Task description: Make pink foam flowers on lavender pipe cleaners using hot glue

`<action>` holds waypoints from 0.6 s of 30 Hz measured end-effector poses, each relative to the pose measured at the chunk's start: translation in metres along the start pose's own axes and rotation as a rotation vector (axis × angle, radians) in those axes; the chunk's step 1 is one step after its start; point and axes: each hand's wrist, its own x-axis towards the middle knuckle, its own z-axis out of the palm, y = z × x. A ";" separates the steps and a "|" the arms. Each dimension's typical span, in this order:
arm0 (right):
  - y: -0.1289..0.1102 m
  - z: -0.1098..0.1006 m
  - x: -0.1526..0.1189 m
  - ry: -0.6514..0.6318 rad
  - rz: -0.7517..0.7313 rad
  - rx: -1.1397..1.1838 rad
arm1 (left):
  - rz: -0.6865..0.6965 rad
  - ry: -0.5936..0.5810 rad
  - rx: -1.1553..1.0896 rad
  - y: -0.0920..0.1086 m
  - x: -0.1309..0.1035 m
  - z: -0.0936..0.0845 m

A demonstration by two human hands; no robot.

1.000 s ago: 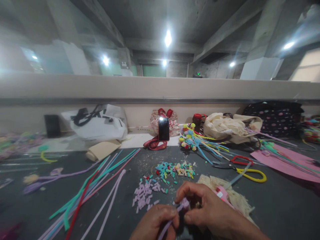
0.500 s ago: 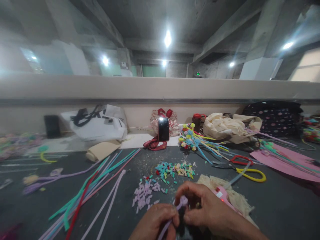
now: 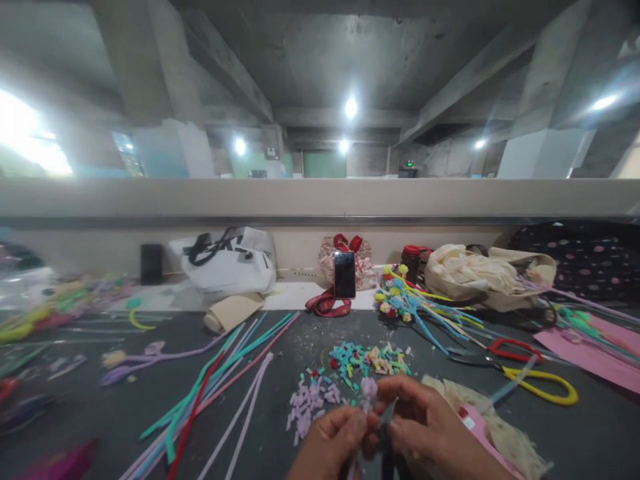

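My left hand is closed round a lilac pipe cleaner with a small lilac flower-like head at its top. The head stands just above the fingertips, and the stem runs down below the hand. My right hand is curled close beside it, with fingertips near the stem. A dark, narrow, pointed tool shows at the right thumb and fingers; blur hides its exact kind. Just beyond my hands lie a pile of short lilac pieces and a heap of turquoise and cream pieces.
Long pipe cleaners lie at left. Scissors with red and yellow handles rest at right, near a pink glue gun on a crumpled cloth. A phone stands at the back, beside a bunch of coloured stems.
The view has shifted, so the table's things sit lower and further right. The lilac flower head now points upward above my fingers, and the dark tool shows more clearly between my hands.
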 end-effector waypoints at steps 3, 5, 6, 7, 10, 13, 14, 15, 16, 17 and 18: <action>0.008 0.004 0.002 0.019 0.043 0.018 | 0.015 -0.005 -0.114 0.000 0.000 0.003; 0.011 0.007 0.004 0.027 0.047 0.029 | 0.029 0.001 -0.155 0.001 -0.002 0.005; 0.011 0.009 0.005 0.033 0.039 0.040 | 0.026 0.012 -0.152 0.002 -0.002 0.005; 0.011 0.010 0.006 0.033 0.030 0.052 | 0.017 0.023 -0.142 0.003 -0.003 0.006; 0.006 0.016 0.007 -0.004 0.021 0.048 | -0.007 0.024 -0.117 0.007 -0.004 0.005; 0.002 0.020 0.007 -0.006 0.033 -0.017 | 0.015 -0.002 -0.117 0.008 -0.004 0.004; 0.001 0.021 0.007 -0.010 0.053 -0.046 | 0.018 -0.003 -0.120 0.007 -0.003 0.004; 0.001 0.022 0.006 -0.022 0.076 -0.069 | 0.019 -0.001 -0.128 0.007 -0.002 0.003; 0.001 0.023 0.006 -0.040 0.098 -0.079 | 0.022 0.003 -0.143 0.005 -0.001 0.002; 0.001 0.024 0.005 -0.065 0.115 -0.080 | 0.029 0.010 -0.159 0.004 0.000 0.000; 0.001 0.025 0.004 -0.092 0.123 -0.069 | 0.038 0.020 -0.168 0.003 0.001 -0.001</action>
